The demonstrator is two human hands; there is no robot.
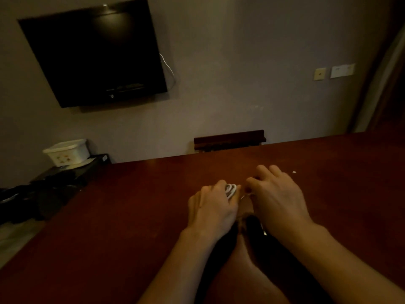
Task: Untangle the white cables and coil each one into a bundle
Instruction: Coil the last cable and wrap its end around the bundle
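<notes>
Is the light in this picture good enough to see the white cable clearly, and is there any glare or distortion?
Head view: dim, warm light; the white cable shows only as a few loops in the left hand. A small glare sits on the television top. The wide lens tilts the wall.

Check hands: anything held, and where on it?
The left hand grips a coiled white cable around its loops. The right hand seems to pinch a loose strand beside the coil, though that cannot be confirmed.

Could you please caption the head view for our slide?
Left hand holds coiled white cable; right hand beside it above reddish-brown wooden table.
</notes>
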